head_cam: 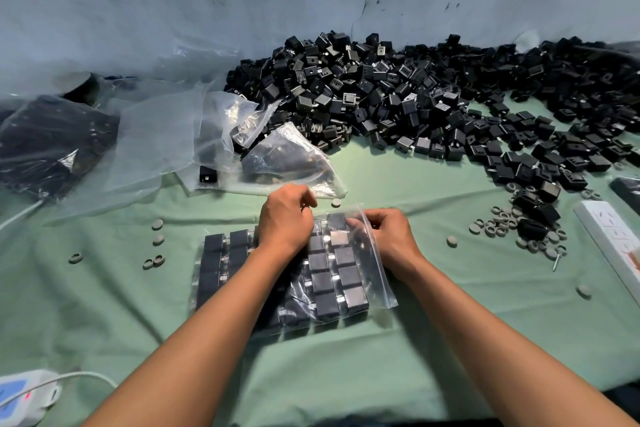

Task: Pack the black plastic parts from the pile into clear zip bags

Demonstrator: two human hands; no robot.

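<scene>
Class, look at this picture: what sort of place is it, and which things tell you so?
Probably a small workshop's hand-packing bench. A big pile of identical black plastic parts lies on a green cloth, clear zip bags wait nearby, and one filled bag holds parts in rows.

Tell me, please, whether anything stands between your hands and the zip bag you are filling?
Nothing visible does. The left hand and right hand both already grip the far edge of the filled zip bag on the green cloth.
</scene>
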